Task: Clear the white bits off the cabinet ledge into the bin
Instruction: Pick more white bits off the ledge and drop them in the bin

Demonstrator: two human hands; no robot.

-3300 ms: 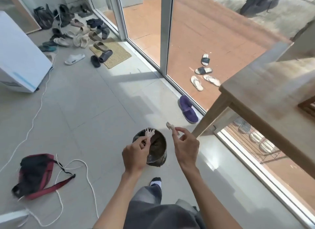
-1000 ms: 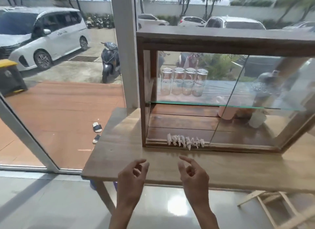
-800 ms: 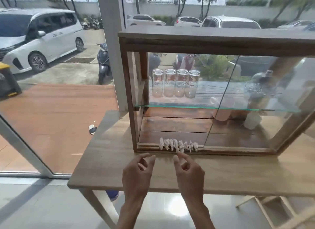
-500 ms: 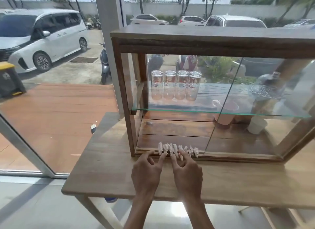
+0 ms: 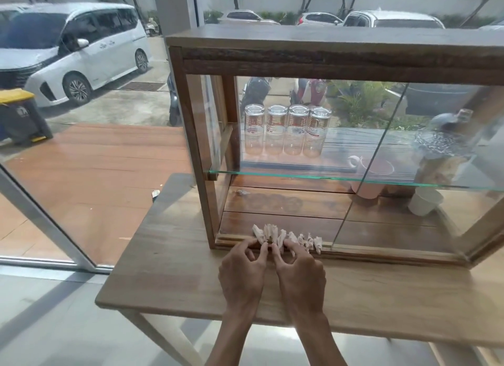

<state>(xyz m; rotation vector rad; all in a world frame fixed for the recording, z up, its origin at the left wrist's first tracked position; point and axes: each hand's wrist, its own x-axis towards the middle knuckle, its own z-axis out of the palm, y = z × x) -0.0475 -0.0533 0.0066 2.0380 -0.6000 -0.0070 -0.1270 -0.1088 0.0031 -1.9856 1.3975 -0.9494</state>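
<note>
A row of several white crumpled bits (image 5: 286, 236) lies along the bottom front ledge (image 5: 381, 252) of a wooden glass-fronted cabinet (image 5: 327, 55). My left hand (image 5: 242, 273) reaches the left end of the row, its fingertips pinching at a bit there. My right hand (image 5: 300, 270) sits just beside it, fingers curled onto the bits in the middle of the row. Whether either hand has lifted a bit cannot be told. The bin is out of view.
The cabinet stands on a wooden table (image 5: 169, 270) beside a full-height window (image 5: 81, 174). Inside are several upturned glass jars (image 5: 286, 131) on a glass shelf (image 5: 354, 179), a pink cup (image 5: 371, 177) and a white cup (image 5: 424, 200). The table's front edge runs below my wrists.
Both hands moved forward from above the table to the ledge and closed their fingers onto the white bits. Earlier I was over the bin on the floor.
</note>
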